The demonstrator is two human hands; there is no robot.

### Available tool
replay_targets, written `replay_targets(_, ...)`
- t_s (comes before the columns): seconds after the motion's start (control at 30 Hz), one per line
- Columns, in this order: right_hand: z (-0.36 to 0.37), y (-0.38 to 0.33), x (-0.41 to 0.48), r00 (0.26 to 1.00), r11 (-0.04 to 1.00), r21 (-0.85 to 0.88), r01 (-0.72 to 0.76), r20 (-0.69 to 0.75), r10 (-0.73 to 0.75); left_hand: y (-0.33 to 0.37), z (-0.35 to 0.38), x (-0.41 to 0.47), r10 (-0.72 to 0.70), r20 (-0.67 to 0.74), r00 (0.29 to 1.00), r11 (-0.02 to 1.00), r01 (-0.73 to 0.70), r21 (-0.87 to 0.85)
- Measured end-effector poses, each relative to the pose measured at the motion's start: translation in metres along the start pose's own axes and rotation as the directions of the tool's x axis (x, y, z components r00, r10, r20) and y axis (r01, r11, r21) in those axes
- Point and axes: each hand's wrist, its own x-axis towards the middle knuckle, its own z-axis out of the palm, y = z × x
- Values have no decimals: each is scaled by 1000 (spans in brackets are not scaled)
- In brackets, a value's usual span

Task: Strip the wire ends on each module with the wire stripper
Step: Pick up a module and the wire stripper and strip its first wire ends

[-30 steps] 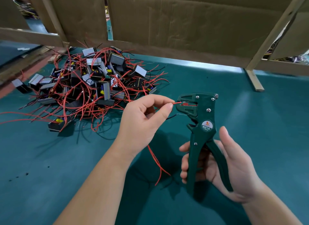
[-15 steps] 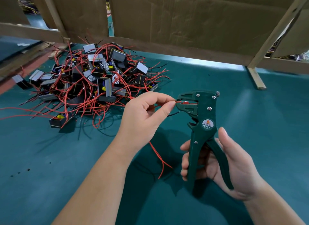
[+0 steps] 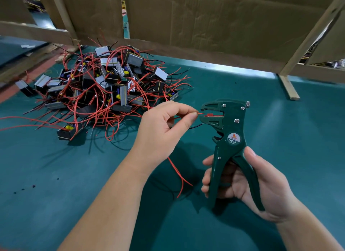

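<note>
My right hand (image 3: 261, 185) grips the two handles of a dark green wire stripper (image 3: 228, 138), held upright with its jaws pointing left. My left hand (image 3: 164, 131) pinches a thin red wire (image 3: 200, 113) between thumb and forefinger, and the wire's tip sits at the stripper's jaws. A black wire (image 3: 196, 127) runs just below it toward the jaws. More red wire (image 3: 179, 174) hangs down under my left hand; the module it belongs to is hidden by the hand. A heap of black and grey modules (image 3: 110, 82) with red and black leads lies at the back left.
The work surface is a teal mat (image 3: 280, 129). A cardboard wall on a wooden frame (image 3: 205, 26) closes off the back, with a wooden foot (image 3: 288, 87) resting on the mat at the right. One loose module (image 3: 68, 133) lies at the heap's near edge.
The hands, wire and stripper keep the same pose; the view has shifted slightly, and the black wire now shows more plainly below the red one at the jaws.
</note>
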Motion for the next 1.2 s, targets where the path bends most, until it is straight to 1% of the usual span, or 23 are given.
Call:
replay_targets(0.1,1,1,-1,1000,1000,-8,-7,-17,7,1,1,-1,-2,14,1000,1000,2,-13)
replay_targets(0.4,1,1,0,998,999,-15,-42,-40,41,0,2,0,-15,-9,1000,1000,15,5)
replay_targets(0.57,2,1,0,998,999,-8,-45,-37,44,2,1,0,36,-4,999,998,-35,60)
replay_targets(0.7,6,2,0,997,999,18,-49,-52,50,3,1,-1,36,3,999,997,-36,70)
replay_targets(0.77,14,6,1,993,999,24,-46,-104,48,2,1,-1,29,10,1000,998,-30,60)
replay_targets(0.8,18,8,3,987,999,28,-31,-154,35,1,1,-1,13,32,999,998,-15,62)
replay_targets(0.87,22,7,7,959,999,31,-9,-282,17,-4,2,-1,-48,116,992,995,37,98)
replay_targets(0.9,22,5,9,947,999,32,-23,-319,32,-7,3,-1,-77,159,984,990,57,128)
replay_targets(0.93,22,3,10,944,999,33,-43,-326,51,-10,4,-2,-95,183,978,985,65,163)
replay_targets(1.0,20,0,10,955,998,39,-58,-289,67,-13,2,-1,-104,183,978,977,66,202)
replay_targets(1.1,17,3,7,985,993,99,-67,-152,81,-17,-1,0,-146,199,969,981,116,153)
replay_targets(1.2,12,4,6,998,985,173,-14,-58,24,-21,0,0,-201,193,960,974,175,141)
